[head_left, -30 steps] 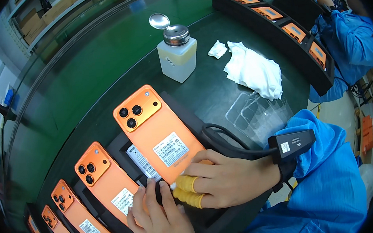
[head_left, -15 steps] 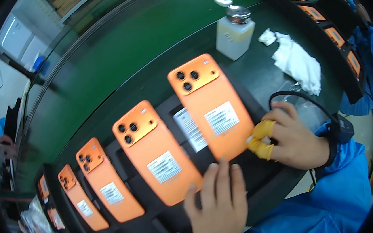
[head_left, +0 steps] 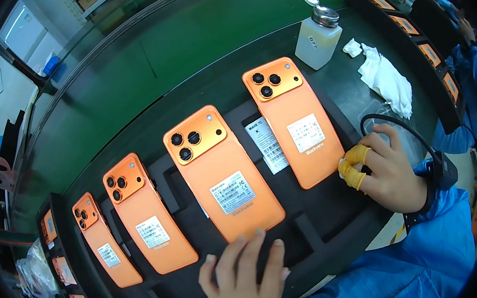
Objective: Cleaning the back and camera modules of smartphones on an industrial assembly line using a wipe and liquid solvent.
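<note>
Several orange smartphones lie back up in a row on a black foam tray [head_left: 312,257], each with a white label. My left hand [head_left: 245,277] has its fingers spread, the tips at the lower edge of the large middle phone [head_left: 208,166]. It holds nothing. At the lower right corner of the rightmost phone [head_left: 294,103] is my right hand [head_left: 390,172], with yellow finger cots on bent fingers. These are closed on a small white wad [head_left: 342,166], mostly hidden. A printed white card [head_left: 269,149] shows beside the rightmost phone. Two smaller-looking phones [head_left: 146,201] [head_left: 100,234] lie farther left.
A white pump bottle [head_left: 318,41] with its metal lid raised stands behind the tray. White cloth [head_left: 386,80] and clear plastic [head_left: 404,139] lie to the right. More phone trays stand at far right [head_left: 375,15] and far left [head_left: 58,241]. A black cable [head_left: 393,115] loops by my right wrist.
My left hand has moved left, from the rightmost phone's lower edge to that of the phone beside it. My right hand stays by the rightmost phone's corner. The whole view has shifted slightly.
</note>
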A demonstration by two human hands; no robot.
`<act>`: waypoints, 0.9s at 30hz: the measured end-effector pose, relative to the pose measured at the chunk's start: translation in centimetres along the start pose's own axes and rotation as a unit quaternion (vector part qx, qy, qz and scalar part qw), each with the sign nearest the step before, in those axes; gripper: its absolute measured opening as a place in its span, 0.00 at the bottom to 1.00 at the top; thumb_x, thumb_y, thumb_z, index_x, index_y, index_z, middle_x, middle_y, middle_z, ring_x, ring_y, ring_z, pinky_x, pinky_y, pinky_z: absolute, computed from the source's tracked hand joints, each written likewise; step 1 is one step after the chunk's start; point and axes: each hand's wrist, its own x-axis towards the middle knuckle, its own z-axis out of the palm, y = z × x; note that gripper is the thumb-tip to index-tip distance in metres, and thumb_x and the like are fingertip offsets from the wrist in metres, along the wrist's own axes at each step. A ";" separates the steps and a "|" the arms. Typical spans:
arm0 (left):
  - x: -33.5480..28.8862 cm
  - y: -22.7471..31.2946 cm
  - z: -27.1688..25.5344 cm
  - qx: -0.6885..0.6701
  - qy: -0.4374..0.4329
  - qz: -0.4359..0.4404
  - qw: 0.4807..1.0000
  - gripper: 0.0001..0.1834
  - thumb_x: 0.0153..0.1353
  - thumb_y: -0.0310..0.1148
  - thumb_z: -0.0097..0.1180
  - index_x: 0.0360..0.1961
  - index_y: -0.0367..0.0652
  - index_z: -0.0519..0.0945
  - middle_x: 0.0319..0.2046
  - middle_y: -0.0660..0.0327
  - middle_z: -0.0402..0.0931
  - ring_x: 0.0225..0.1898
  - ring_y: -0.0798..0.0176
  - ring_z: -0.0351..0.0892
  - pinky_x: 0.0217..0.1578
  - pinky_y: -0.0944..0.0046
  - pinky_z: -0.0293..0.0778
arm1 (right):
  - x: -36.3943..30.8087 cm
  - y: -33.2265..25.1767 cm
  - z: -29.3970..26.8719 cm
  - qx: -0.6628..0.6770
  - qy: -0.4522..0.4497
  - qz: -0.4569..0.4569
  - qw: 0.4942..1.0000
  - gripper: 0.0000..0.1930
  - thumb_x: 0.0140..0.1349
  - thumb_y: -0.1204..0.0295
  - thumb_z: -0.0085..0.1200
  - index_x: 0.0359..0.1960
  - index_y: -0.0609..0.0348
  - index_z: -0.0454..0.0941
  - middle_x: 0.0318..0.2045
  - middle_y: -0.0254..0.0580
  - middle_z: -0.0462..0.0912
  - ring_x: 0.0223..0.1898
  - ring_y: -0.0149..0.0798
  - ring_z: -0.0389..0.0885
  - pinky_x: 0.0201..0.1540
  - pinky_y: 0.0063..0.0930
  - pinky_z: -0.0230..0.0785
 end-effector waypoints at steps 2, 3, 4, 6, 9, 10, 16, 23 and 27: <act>-0.8 -1.3 0.7 -0.023 0.047 0.021 0.998 0.20 0.45 0.33 0.56 0.44 0.48 0.74 0.49 0.62 0.66 0.52 0.57 0.62 0.51 0.51 0.52 | -0.2 0.3 -0.3 0.021 -0.007 -0.005 1.000 0.08 0.41 0.75 0.55 0.26 0.53 0.75 0.28 0.36 0.72 0.36 0.38 0.71 0.45 0.43 0.61; -0.7 -1.6 0.5 -0.030 0.052 0.032 0.998 0.20 0.45 0.33 0.56 0.44 0.48 0.74 0.49 0.62 0.66 0.52 0.57 0.62 0.51 0.51 0.52 | -0.5 0.5 -0.7 0.157 -0.012 0.036 0.987 0.08 0.41 0.77 0.56 0.27 0.54 0.75 0.28 0.36 0.73 0.35 0.38 0.71 0.43 0.40 0.62; -0.7 -1.8 0.0 -0.034 0.037 0.032 0.998 0.19 0.47 0.33 0.56 0.43 0.48 0.74 0.49 0.61 0.67 0.52 0.57 0.62 0.51 0.52 0.52 | -0.7 0.7 -1.1 0.289 -0.014 0.076 0.954 0.08 0.42 0.78 0.57 0.27 0.54 0.75 0.29 0.36 0.74 0.35 0.38 0.71 0.41 0.36 0.63; -0.5 -1.2 -0.7 -0.068 0.021 0.001 0.997 0.16 0.50 0.33 0.53 0.43 0.47 0.75 0.48 0.62 0.68 0.52 0.57 0.62 0.52 0.53 0.51 | -1.4 1.1 -1.7 0.273 0.036 0.096 0.956 0.08 0.44 0.80 0.57 0.28 0.56 0.74 0.31 0.36 0.75 0.34 0.40 0.71 0.37 0.30 0.63; -1.0 -1.5 -0.9 -0.064 0.031 0.019 0.997 0.15 0.52 0.35 0.52 0.42 0.48 0.75 0.48 0.63 0.69 0.52 0.58 0.62 0.52 0.52 0.50 | -3.1 1.6 -3.3 0.285 0.130 0.152 0.937 0.09 0.47 0.78 0.56 0.30 0.59 0.72 0.30 0.40 0.75 0.32 0.40 0.71 0.37 0.29 0.62; -1.1 -1.6 -0.9 -0.069 0.035 0.029 0.997 0.15 0.52 0.35 0.52 0.42 0.48 0.75 0.48 0.63 0.69 0.52 0.58 0.62 0.52 0.52 0.50 | -3.8 1.6 -4.1 0.275 0.132 0.158 0.939 0.09 0.47 0.78 0.56 0.30 0.59 0.72 0.30 0.40 0.75 0.32 0.40 0.71 0.37 0.29 0.62; -1.3 -1.3 -1.4 -0.072 0.032 0.044 0.996 0.14 0.52 0.33 0.52 0.41 0.47 0.75 0.47 0.62 0.69 0.53 0.57 0.62 0.53 0.52 0.50 | -8.9 0.0 -9.5 0.174 0.337 0.170 0.910 0.11 0.51 0.74 0.55 0.36 0.61 0.70 0.35 0.42 0.72 0.36 0.38 0.69 0.40 0.30 0.60; -1.9 -1.5 -1.0 -0.052 0.056 0.052 0.996 0.13 0.51 0.31 0.52 0.41 0.45 0.75 0.45 0.61 0.70 0.51 0.57 0.64 0.53 0.53 0.51 | -19.1 -1.4 -16.1 -0.019 0.431 0.234 0.871 0.19 0.57 0.61 0.51 0.48 0.57 0.69 0.46 0.50 0.71 0.45 0.45 0.74 0.51 0.34 0.65; -2.2 -1.7 -1.0 -0.060 0.066 0.060 0.994 0.13 0.51 0.30 0.52 0.40 0.44 0.75 0.44 0.60 0.70 0.50 0.56 0.66 0.52 0.54 0.53 | -21.0 -2.4 -17.8 0.011 0.414 0.196 0.889 0.24 0.58 0.53 0.44 0.48 0.57 0.70 0.49 0.52 0.68 0.47 0.42 0.73 0.50 0.29 0.64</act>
